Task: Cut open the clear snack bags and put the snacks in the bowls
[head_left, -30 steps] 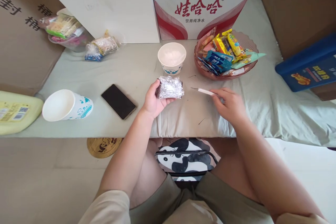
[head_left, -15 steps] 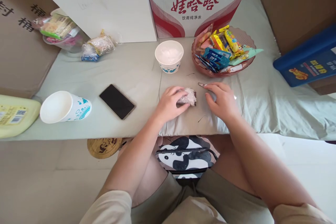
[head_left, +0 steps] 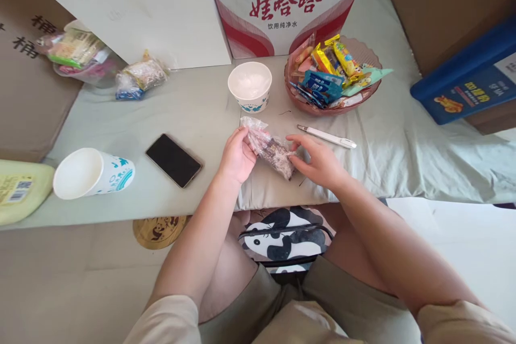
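Observation:
A dark brown block in crinkled clear plastic wrap (head_left: 274, 151) lies slanted over the cloth near the table's front edge. My left hand (head_left: 238, 157) is closed on the loose plastic at its upper left end, pinched between thumb and fingers. At the other end, my right hand (head_left: 316, 160) has curled thumb and fingers on the wrap. What the block is I cannot make out. Just beyond my right hand lies a white pen-shaped craft knife (head_left: 327, 136), its metal tip pointing left, apart from both hands.
Behind the packet stands a paper cup (head_left: 250, 88) with whitish contents; another paper cup (head_left: 93, 173) lies tipped at left by a phone (head_left: 173, 160). A pink glass bowl (head_left: 373, 59) holds wrapped snacks. White cartons (head_left: 278, 8) line the back; a blue box (head_left: 463, 80) leans right.
My right hand has let go of the craft knife and moved left onto the wrapped block. My left hand has shifted from over the block to its plastic end, and the block is turned.

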Demonstrator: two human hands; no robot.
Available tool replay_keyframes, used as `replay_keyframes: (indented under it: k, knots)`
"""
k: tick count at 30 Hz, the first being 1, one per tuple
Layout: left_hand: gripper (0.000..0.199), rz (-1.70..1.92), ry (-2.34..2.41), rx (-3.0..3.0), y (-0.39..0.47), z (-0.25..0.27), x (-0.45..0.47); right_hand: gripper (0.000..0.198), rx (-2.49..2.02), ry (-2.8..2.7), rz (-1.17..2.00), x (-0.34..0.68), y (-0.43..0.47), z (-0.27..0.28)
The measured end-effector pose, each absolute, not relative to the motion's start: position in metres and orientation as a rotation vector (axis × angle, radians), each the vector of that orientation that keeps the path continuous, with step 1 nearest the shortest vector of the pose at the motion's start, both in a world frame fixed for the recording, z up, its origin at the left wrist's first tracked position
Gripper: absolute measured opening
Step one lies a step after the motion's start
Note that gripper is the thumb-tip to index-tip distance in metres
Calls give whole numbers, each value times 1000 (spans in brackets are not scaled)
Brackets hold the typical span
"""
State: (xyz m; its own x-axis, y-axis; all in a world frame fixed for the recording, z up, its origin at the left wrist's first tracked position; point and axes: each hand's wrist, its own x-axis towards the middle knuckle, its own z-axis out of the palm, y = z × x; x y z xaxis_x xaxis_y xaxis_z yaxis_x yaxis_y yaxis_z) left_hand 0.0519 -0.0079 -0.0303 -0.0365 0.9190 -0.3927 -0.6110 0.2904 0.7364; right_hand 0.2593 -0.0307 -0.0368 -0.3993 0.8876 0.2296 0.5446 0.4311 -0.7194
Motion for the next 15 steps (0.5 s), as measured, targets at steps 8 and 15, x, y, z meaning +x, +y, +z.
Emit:
replay_keyframes:
  k: [8, 15]
  knots:
    - [29, 1306, 1038, 490, -8, -31, 51, 34, -1181, -2126, 765, 260, -30, -39]
    - [40, 1347, 1262, 656, -6, -32, 45, 19, -1252, -1983, 608, 262, -28, -39]
